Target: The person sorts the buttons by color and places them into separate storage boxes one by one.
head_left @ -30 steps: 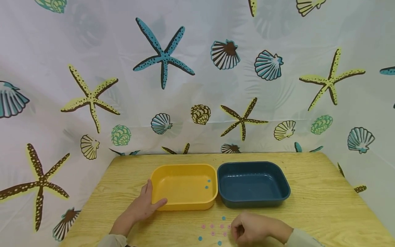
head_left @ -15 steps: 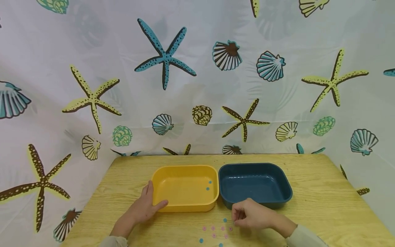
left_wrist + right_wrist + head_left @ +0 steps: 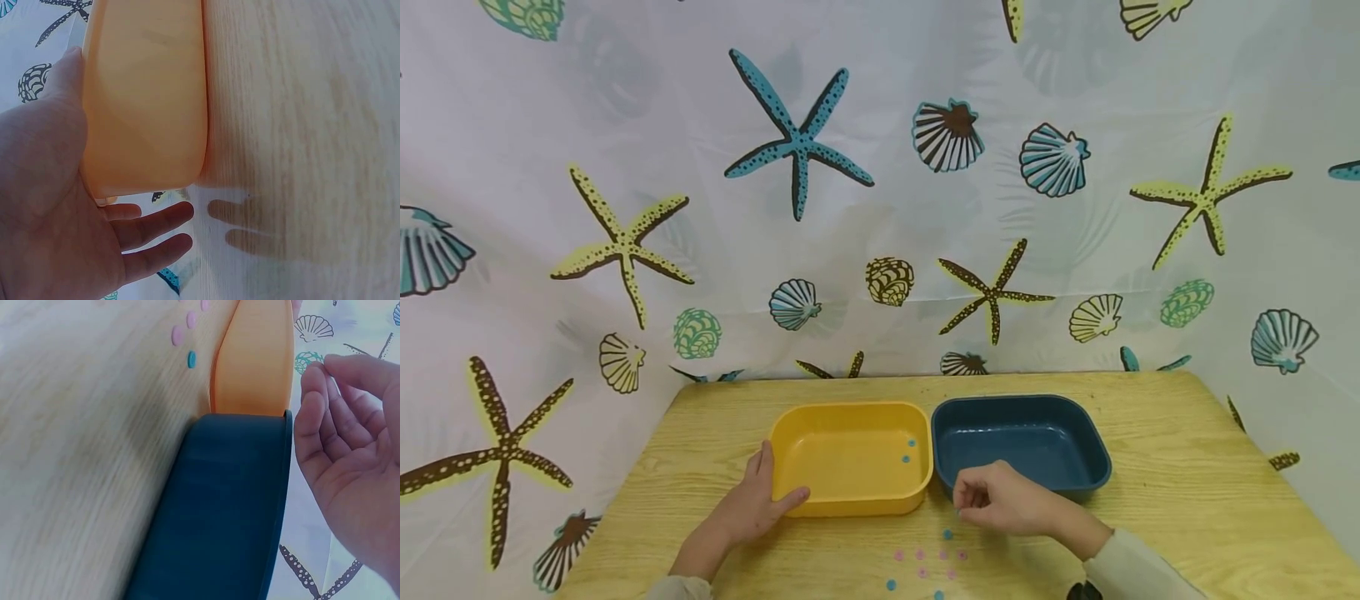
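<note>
My left hand (image 3: pixel 748 500) rests at the near left corner of a yellow tray (image 3: pixel 850 506), thumb along the front rim and straight fingers by the left wall. In the left wrist view several fingers extend past the tray's corner. Above the front left rim of a dark blue tray (image 3: pixel 1037 406) is my right hand (image 3: pixel 1003 500), thumb and forefinger pinched together. A speck of blue shows at its fingertips, seemingly a small button; the right wrist view hides it. Two blue buttons (image 3: pixel 906 459) lie inside the yellow tray.
Several pink buttons (image 3: pixel 922 572) and a few blue buttons (image 3: pixel 947 534) lie loose on the wooden table (image 3: pixel 820 558) in front of the trays. The two trays stand side by side. Behind the table hangs a white curtain (image 3: pixel 850 233) printed with shells and starfish.
My right hand has risen from beside the loose buttons and moved forward to the blue tray's front rim, fingertips still together. The left hand has stayed at the yellow tray's corner.
</note>
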A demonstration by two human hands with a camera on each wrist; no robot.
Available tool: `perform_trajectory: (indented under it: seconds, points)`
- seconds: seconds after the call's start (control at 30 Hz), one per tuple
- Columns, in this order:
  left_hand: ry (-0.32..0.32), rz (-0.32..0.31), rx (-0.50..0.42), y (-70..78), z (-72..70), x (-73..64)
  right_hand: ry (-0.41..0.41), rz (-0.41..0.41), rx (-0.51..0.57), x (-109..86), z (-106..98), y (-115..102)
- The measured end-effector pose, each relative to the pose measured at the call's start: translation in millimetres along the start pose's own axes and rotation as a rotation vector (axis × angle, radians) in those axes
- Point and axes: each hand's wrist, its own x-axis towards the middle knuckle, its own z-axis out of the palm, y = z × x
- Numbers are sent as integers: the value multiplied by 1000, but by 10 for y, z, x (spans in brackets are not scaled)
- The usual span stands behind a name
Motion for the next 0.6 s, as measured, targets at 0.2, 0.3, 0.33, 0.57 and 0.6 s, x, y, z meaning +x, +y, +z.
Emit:
perform_trajectory:
  seconds: [0.2, 0.3, 0.33, 0.57, 0.6]
  points:
    - [8, 9, 16, -16, 6, 13, 43, 34, -21, 86, -3, -8]
    - [12, 14, 14, -27, 9, 22, 55, 28, -41, 131, 9, -6]
    - [12, 14, 14, -27, 10, 22, 58, 25, -46, 146, 16, -1]
    - [0, -4, 10, -12, 4, 10, 75, 25, -58, 259, 27, 4]
    - [-3, -8, 8, -6, 0, 7, 77, 27, -58, 278, 25, 1]
